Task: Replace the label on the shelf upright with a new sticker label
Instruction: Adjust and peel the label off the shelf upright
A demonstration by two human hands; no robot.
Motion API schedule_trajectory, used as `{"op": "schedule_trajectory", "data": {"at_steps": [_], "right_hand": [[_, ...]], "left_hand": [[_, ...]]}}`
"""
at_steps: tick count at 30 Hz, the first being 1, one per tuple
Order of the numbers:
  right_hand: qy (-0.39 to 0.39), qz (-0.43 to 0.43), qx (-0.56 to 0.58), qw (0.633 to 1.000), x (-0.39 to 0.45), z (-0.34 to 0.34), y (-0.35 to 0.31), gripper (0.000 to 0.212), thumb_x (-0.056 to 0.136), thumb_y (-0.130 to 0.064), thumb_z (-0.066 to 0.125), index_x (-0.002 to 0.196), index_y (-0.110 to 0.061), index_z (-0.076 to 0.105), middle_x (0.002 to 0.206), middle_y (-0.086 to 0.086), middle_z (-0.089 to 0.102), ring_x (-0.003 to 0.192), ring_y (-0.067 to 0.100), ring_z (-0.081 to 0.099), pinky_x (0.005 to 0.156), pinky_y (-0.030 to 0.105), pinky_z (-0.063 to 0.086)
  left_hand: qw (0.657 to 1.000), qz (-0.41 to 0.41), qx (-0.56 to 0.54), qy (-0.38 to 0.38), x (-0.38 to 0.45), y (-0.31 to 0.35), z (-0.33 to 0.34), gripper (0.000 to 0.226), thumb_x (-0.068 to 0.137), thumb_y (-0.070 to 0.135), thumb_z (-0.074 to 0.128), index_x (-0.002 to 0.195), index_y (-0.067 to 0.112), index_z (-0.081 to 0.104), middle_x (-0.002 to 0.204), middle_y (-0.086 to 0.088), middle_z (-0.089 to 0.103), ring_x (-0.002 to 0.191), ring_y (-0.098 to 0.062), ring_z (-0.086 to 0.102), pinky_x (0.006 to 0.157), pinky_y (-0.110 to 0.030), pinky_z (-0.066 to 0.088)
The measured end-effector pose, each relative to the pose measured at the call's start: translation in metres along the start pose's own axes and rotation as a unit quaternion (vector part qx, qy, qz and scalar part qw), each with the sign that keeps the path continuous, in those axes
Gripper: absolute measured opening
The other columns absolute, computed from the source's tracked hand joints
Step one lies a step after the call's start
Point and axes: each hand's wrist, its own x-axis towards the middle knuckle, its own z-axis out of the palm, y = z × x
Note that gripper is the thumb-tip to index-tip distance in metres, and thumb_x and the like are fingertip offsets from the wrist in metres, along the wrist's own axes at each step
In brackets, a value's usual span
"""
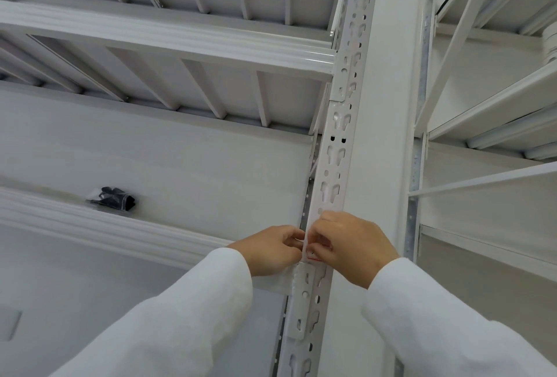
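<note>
A white slotted shelf upright (340,135) runs from the bottom middle to the top of the view. On it, between my hands, sits a small white label with a red edge (312,257), mostly hidden by fingers. My left hand (271,250) has its fingers curled at the label's left side, pinching at its edge. My right hand (349,244) covers the upright from the right, fingertips curled onto the label. Both arms wear white sleeves.
White shelf beams (168,36) and decks stretch left of the upright. A black item in a clear bag (116,199) lies on the lower-left shelf. More white racking (488,111) with diagonal braces stands to the right.
</note>
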Motion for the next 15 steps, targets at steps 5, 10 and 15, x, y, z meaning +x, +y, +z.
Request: {"op": "schedule_trajectory", "data": {"at_steps": [5,10,15], "right_hand": [[0.051,-0.12,-0.19,0.973,0.009,0.011,0.004,0.018,0.062,-0.02,0.078,0.066,-0.019,0.061,0.063,-0.002,0.057,0.056,0.017,0.054,0.049,0.025,0.04],[0.124,-0.191,-0.266,0.937,0.006,0.021,0.011,0.008,0.066,-0.01,0.054,0.064,-0.018,0.056,0.059,-0.001,0.051,0.05,0.018,0.046,0.05,0.027,0.038],[0.163,-0.192,-0.165,0.953,0.002,0.022,0.021,0.001,0.08,-0.022,0.048,0.081,-0.021,0.049,0.069,-0.004,0.054,0.056,0.016,0.05,0.053,0.028,0.047]], "left_hand": [[1.0,0.005,0.0,0.0,-0.001,0.001,0.001,0.043,0.085,0.004,0.04,0.123,0.018,0.054,0.117,0.003,0.065,0.107,-0.012,0.058,0.095,-0.023,0.042],[1.0,0.008,0.001,0.002,-0.001,0.002,0.001,0.043,0.084,0.003,0.039,0.121,0.017,0.055,0.12,-0.001,0.065,0.105,-0.013,0.058,0.097,-0.025,0.041],[1.0,0.004,-0.016,-0.005,0.0,0.0,0.001,0.045,0.084,0.001,0.039,0.125,0.014,0.052,0.124,-0.002,0.064,0.118,-0.016,0.058,0.102,-0.026,0.041]]}}
